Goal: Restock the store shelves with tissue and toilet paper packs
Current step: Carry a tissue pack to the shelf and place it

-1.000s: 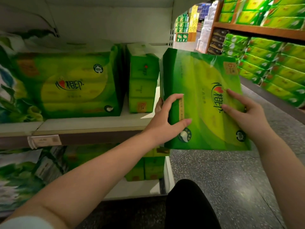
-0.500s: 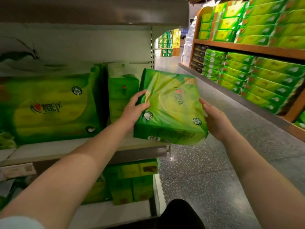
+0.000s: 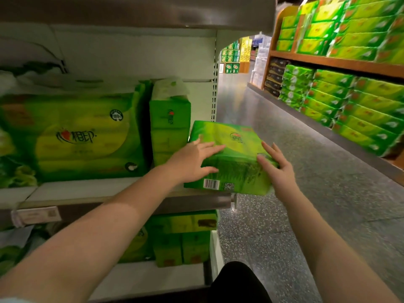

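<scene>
A green tissue pack (image 3: pixel 231 149) lies flat on the right end of the white middle shelf (image 3: pixel 87 191), its barcode side toward me and its right part overhanging the shelf end. My left hand (image 3: pixel 192 159) rests on its left top with straight, spread fingers. My right hand (image 3: pixel 276 166) presses against its right side, fingers straight. Just left of it stands a narrow upright green pack (image 3: pixel 169 123), and beyond that a large green pack (image 3: pixel 74 138) faces forward.
Green packs (image 3: pixel 181 241) fill the lower shelf. A price tag (image 3: pixel 36 215) hangs on the shelf edge at left. Across the speckled aisle floor (image 3: pixel 284 215), wooden shelves (image 3: pixel 341 64) carry several rows of green packs. My dark-clad knee (image 3: pixel 236 281) shows at the bottom.
The pack has gone from upright in both hands in front of the shelf to tilted, then laid flat on the shelf end. My fingers have straightened from gripping it.
</scene>
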